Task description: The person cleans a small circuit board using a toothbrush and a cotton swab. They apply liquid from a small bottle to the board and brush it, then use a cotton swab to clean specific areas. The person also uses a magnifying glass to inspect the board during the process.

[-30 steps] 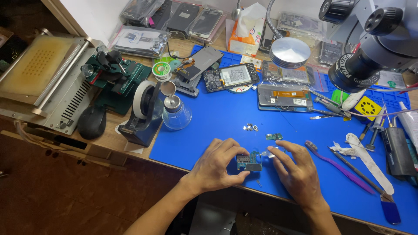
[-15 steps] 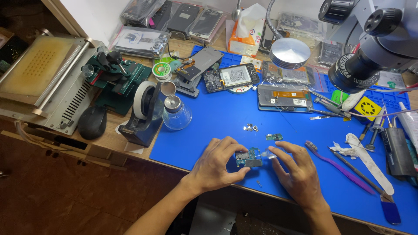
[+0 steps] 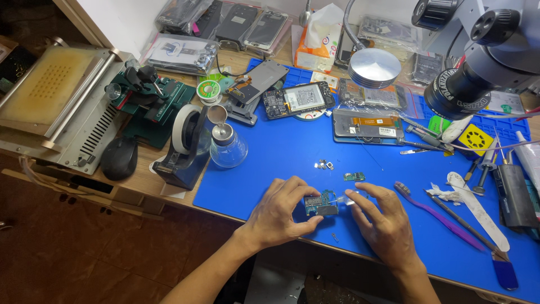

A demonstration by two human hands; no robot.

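Observation:
My left hand (image 3: 281, 211) grips a small blue-green circuit board (image 3: 319, 204) by its edges, just above the blue work mat (image 3: 270, 163). My right hand (image 3: 382, 222) is beside it, fingertips pinching a thin clear strip or ribbon (image 3: 347, 198) that runs from the board's right side. A smaller green board piece (image 3: 354, 177) and a few tiny metal parts (image 3: 323, 165) lie on the mat just beyond the hands.
Opened phones (image 3: 298, 100) and a screen panel (image 3: 365, 125) lie farther back. A tape dispenser (image 3: 188, 146), glass bottle (image 3: 225, 146) and black mouse (image 3: 119, 159) stand left. A microscope (image 3: 484, 50) hangs at right above tools, a purple toothbrush (image 3: 439, 217).
The hands stay in the same spot; the fingers have shifted slightly around the board, with the right fingertips now drawing the clear strip off its right side.

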